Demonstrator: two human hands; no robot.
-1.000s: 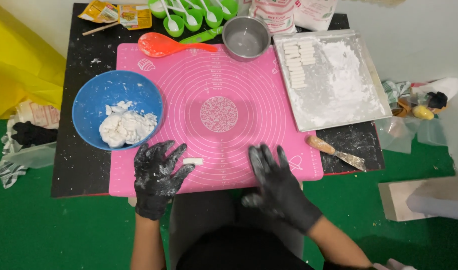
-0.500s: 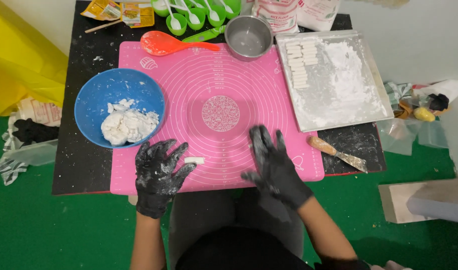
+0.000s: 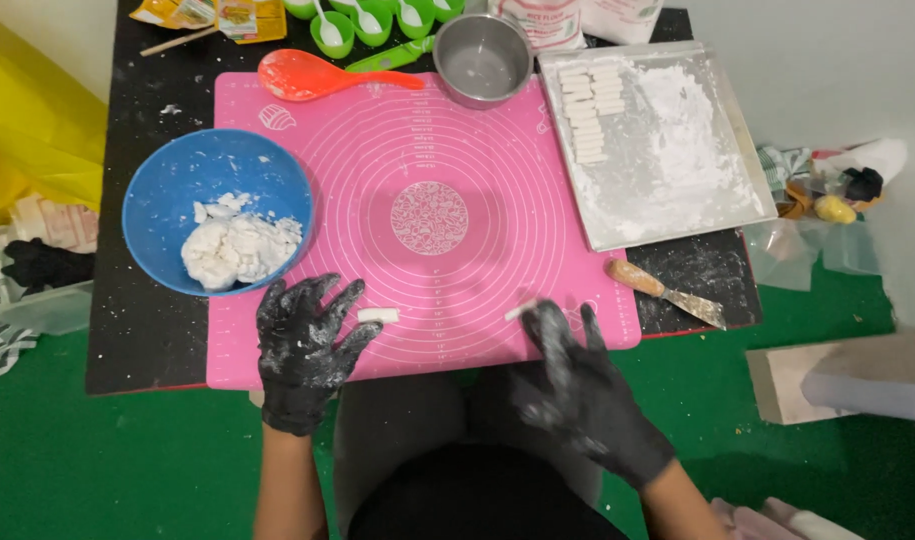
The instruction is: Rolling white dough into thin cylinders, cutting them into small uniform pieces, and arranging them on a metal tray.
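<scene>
My left hand (image 3: 307,345), in a floury black glove, lies flat with fingers spread on the near edge of the pink silicone mat (image 3: 447,130). A short white dough stick (image 3: 377,315) lies just off its fingertips. My right hand (image 3: 577,385), also black-gloved, is over the mat's near right edge with fingers apart. A second small dough piece (image 3: 520,310) sits at its fingertips; the hand is blurred. A blue bowl (image 3: 167,190) with a lump of white dough (image 3: 239,245) stands beside the left hand.
A floured metal tray (image 3: 677,150) with a row of dough sticks (image 3: 587,115) stands at the right. A steel bowl (image 3: 482,58), an orange spoon (image 3: 317,75) and green cups (image 3: 367,20) stand at the back. A wooden-handled scraper (image 3: 662,292) lies at the right.
My right hand has slid back toward my body and to the right, uncovering a small dough piece at its fingertips. My left hand has stayed in place.
</scene>
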